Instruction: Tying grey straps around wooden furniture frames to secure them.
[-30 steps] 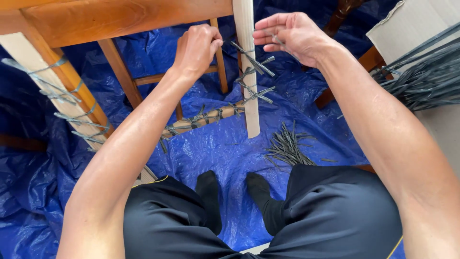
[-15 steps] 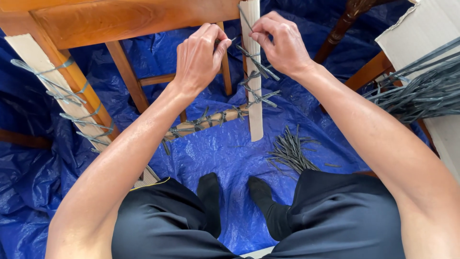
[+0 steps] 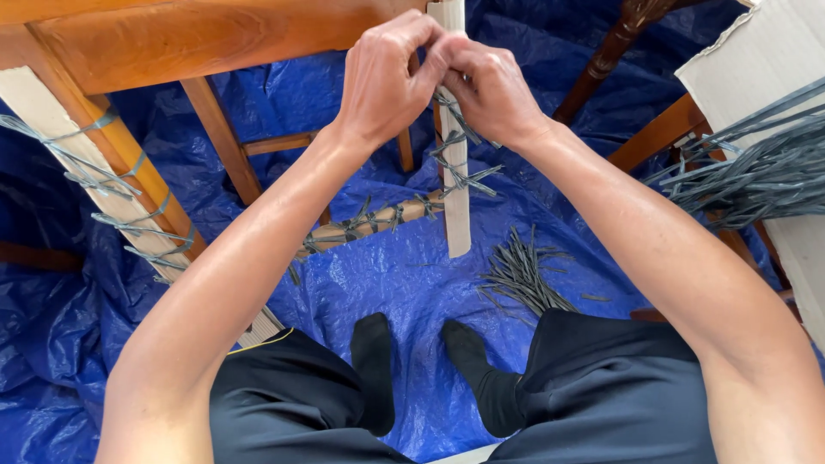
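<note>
The left hand (image 3: 387, 77) and the right hand (image 3: 485, 90) meet at the upper part of a pale chair leg (image 3: 455, 198) wrapped in cardboard, fingertips touching each other; the fingers (image 3: 412, 39) of both hands are curled and pressed together, pinching a grey twist tie (image 3: 451, 112) against the leg; further grey ties (image 3: 468, 176) sit below the hands on the same leg, their ends sticking out; a wrapped crossbar (image 3: 369, 225) runs leftward from the leg, bound with similar ties; a second wrapped leg (image 3: 94, 180) stands at far left; a loose bunch of ties (image 3: 524, 275) lies on the blue tarp (image 3: 404, 283) just beside the right knee; a larger bundle of grey ties (image 3: 756, 172) rests at the right edge, near a cardboard sheet (image 3: 748, 60).
</note>
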